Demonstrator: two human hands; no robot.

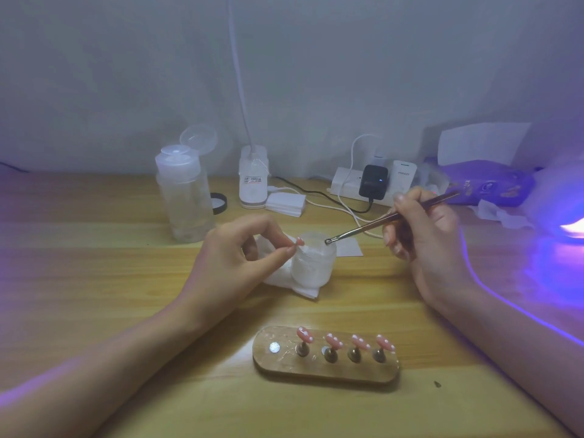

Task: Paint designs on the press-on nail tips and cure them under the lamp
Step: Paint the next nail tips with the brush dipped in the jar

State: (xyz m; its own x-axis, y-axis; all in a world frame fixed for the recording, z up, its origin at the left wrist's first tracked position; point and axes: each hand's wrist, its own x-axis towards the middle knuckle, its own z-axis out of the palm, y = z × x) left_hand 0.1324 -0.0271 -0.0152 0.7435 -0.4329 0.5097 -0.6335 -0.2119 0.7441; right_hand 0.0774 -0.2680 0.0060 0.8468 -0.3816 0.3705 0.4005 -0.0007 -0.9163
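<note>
My left hand (240,251) pinches a small pink nail tip (299,241) between thumb and forefinger, right beside a little frosted jar (313,263). My right hand (423,229) grips a slim metal nail brush (379,223) like a pen, its tip at the jar's open mouth. Near the table's front edge lies a wooden holder (325,368) with several pink nail tips (334,340) with white dots on small stands; its leftmost spot shows a bare silver disc (274,347). The curing lamp (565,216) glows purple at the far right.
A white tissue (284,279) lies under the jar. A clear pump bottle (185,197) with its lid flipped open stands at the back left, with a black cap (219,203), a white lamp base (252,181), cotton pads (286,203), a power strip (363,184) and cables behind.
</note>
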